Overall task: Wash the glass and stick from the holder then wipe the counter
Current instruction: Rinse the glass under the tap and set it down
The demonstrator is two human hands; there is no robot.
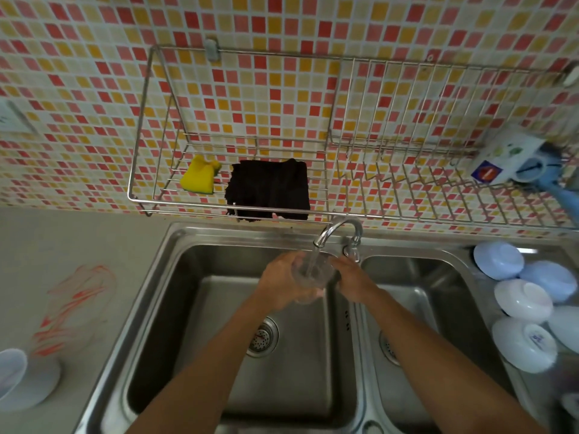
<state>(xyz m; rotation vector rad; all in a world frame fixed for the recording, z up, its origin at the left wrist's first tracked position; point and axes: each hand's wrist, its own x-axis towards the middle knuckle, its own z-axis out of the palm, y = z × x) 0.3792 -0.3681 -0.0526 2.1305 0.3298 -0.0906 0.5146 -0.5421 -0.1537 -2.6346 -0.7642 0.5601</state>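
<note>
Water runs from the tap (336,231) straight into the glass (311,274), which both hands hold over the left basin of the sink (200,270). The left hand (282,281) curls its fingers round the glass's left side and grips it; the right hand (352,281) is cupped against the right side, and I judge it to be gripping the glass too, though its fingertips are hidden behind the glass.

To rinse well, the glass should stay tilted a little under the stream and be turned so the water reaches the whole inner wall and the rim, with a firm hold, since wet glass over steel is likely to slip. No stick shows anywhere I can make out, so that part of the task probably lies ahead.

Counted: one glass, one tap, two basins, each with one drain. One wire rack (238,202) on the tiled wall carries one yellow sponge (199,178) and one black cloth (271,187), the cloth a likely choice for wiping. On the counter (62,245) to the left lies one patch of red smears (73,303), near a blurred whitish cup. At least five pale bowls (521,300) lie upside down at the right.
</note>
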